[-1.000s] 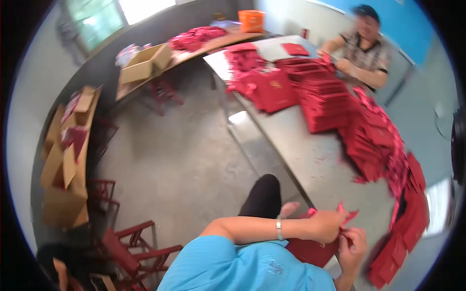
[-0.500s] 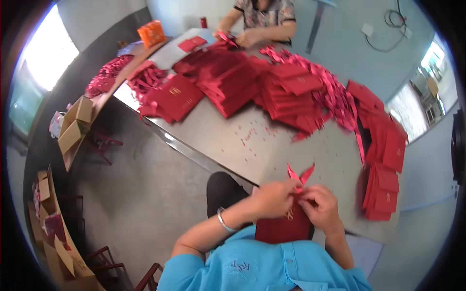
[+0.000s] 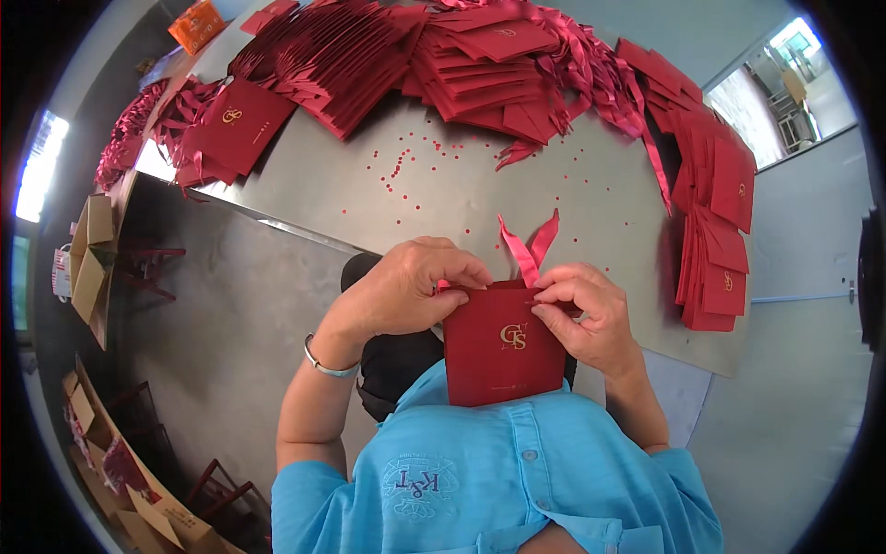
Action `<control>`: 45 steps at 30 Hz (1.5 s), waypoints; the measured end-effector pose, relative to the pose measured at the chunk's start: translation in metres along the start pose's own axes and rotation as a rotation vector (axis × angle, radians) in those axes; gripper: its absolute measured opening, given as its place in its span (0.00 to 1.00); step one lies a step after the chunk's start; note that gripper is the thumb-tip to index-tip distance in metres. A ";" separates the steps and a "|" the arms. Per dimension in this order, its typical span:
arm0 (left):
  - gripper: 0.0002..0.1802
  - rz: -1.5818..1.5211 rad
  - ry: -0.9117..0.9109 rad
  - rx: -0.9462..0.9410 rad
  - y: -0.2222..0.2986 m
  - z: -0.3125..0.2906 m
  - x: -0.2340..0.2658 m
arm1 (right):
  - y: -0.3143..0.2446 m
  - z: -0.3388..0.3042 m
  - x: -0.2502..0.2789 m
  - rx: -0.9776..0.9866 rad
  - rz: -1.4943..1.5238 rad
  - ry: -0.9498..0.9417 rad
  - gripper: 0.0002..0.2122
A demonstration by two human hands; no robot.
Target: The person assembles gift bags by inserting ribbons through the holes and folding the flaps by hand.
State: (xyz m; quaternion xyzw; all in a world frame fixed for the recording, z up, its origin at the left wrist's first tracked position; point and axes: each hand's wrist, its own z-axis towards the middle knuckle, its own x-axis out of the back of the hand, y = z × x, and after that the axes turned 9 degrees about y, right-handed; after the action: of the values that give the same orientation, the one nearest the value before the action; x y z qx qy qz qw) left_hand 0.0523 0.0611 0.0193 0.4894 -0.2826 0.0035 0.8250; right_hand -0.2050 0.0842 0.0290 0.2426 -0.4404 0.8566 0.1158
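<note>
A dark red paper gift bag [image 3: 498,369] with a gold emblem rests upright against my shirt front, its top edge facing the table. My left hand [image 3: 411,282] pinches the top left corner, thumb in front and fingers behind. At the top right corner, my right hand [image 3: 588,309] holds the rim between thumb and forefinger. Between my hands, the two pointed ends of a pink-red ribbon [image 3: 528,257] stick up beyond the bag's rim. A bit of ribbon also shows by my left fingers. How it is fastened is hidden.
Stacks of red gift bags [image 3: 337,78] line the table's [image 3: 341,189] far side, with another bag pile [image 3: 715,277] at right. Loose ribbons [image 3: 591,69] lie among them. Small red paper dots are scattered across the tabletop. Cardboard boxes [image 3: 92,268] stand at left.
My hands have moved apart from the ribbon to the bag's two top corners, and the bag front is now uncovered. The view has tilted down; the other person has left it.
</note>
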 end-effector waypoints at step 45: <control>0.19 -1.422 -0.043 0.556 -0.036 -0.048 -0.032 | -0.030 0.019 -0.039 0.030 -0.185 -0.168 0.07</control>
State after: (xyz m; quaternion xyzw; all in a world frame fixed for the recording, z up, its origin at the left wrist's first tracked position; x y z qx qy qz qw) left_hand 0.0575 0.0902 -0.0420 0.7433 0.0958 -0.4670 0.4693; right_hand -0.1535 0.0865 0.0392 0.3549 -0.4114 0.8254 0.1533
